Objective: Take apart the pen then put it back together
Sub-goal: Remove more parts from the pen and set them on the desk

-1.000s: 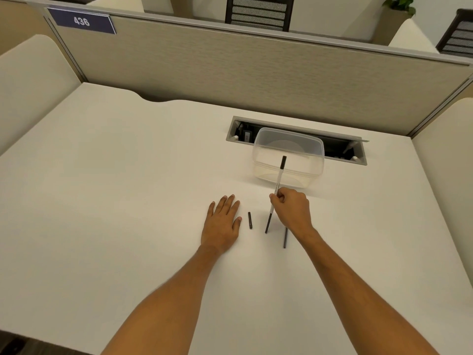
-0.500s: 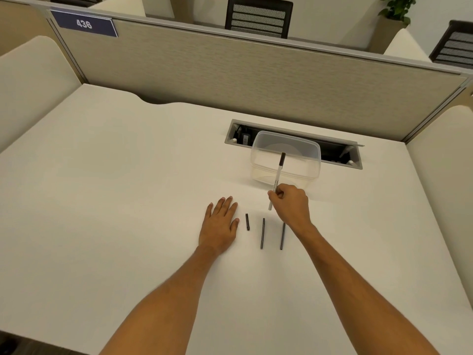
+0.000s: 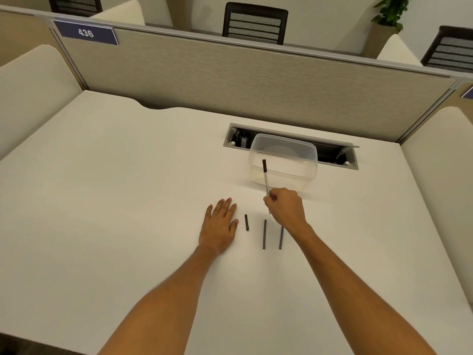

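**Pen parts on the desk, one piece in the right hand**

A white desk [image 3: 107,190] fills the view, closed off at the back by a beige partition [image 3: 230,80] that carries a blue label [image 3: 86,33] reading 436; a long cable slot [image 3: 335,152] is cut into the desk near the partition, with plugs and cords dimly visible inside. A clear plastic tub [image 3: 284,162] stands on the desk just in front of the slot, partly overlapping it in the view; nothing can be made out inside it. The left hand [image 3: 220,224] lies flat on the desk, palm down, fingers spread and grasping nothing. The right hand [image 3: 286,208] pinches the pale pen tube [image 3: 266,179] near its lower end, so that its dark tip points up and away, in front of the tub. Three dark pen parts lie on the desk, roughly parallel: a long rod [image 3: 264,234] in the middle, a second rod [image 3: 281,238] partly under the right wrist, and a short cap [image 3: 246,222] just beside the left thumb.
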